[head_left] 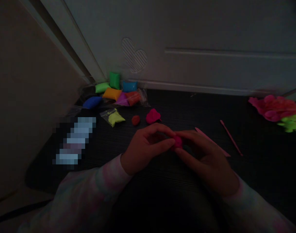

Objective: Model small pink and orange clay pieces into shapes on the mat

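Note:
Between the fingertips of both hands is a small pink lump of modelling clay (178,142). My left hand (146,145) pinches it from the left with thumb and fingers. From the right, my right hand (207,158) holds the same lump, its thumb below and fingers above. Just beyond my left hand lies a larger piece of pink clay (153,116), with a small red clay ball (135,120) to its left. A flat pink modelling knife (211,141) lies partly behind my right hand, and a thin pink modelling tool (231,137) is further right.
Colourful clay packets (112,94) lie at the back left of the dark table, near an opened bag of yellow clay (116,117). A lit, blurred-out phone-like object (76,140) is at the left. Pink and yellow-green shapes (276,108) sit far right. A white panel (199,71) rises behind.

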Tool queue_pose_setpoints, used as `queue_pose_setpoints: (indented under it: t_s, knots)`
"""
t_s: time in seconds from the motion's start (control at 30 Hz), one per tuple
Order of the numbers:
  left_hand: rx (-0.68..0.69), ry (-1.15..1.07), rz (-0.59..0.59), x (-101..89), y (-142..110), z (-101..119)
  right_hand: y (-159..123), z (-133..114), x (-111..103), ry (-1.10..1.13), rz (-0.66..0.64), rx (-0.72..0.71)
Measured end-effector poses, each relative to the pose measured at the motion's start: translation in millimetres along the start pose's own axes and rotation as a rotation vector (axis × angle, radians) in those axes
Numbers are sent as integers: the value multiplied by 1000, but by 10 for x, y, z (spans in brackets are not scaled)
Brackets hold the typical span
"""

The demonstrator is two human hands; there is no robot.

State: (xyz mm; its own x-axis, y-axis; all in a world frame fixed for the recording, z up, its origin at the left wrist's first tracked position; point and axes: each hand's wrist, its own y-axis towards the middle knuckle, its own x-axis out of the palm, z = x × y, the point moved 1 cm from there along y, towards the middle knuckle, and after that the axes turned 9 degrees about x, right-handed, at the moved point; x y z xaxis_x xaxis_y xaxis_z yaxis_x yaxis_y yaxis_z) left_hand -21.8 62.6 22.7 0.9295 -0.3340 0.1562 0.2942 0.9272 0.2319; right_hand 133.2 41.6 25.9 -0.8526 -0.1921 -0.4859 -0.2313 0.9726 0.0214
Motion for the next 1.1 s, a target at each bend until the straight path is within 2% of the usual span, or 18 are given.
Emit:
queue_pose_setpoints:
  t_s: [0.3,0.5,0.63,0.9,1.1]
  knots:
    - [-11,8,26,22,-3,-13,9,-2,15,-19,12,11]
    - [-27,-43,66,18,-1,-37,19,-3,18,50,1,46]
    - [-24,-75,53,20,-4,-35,16,5,23,70,17,56]
    - [-49,-4,50,30,-4,-24,19,1,25,9,9,41]
    - [-15,61,88,41,-3,-29,26,-7,23,6,19,47]
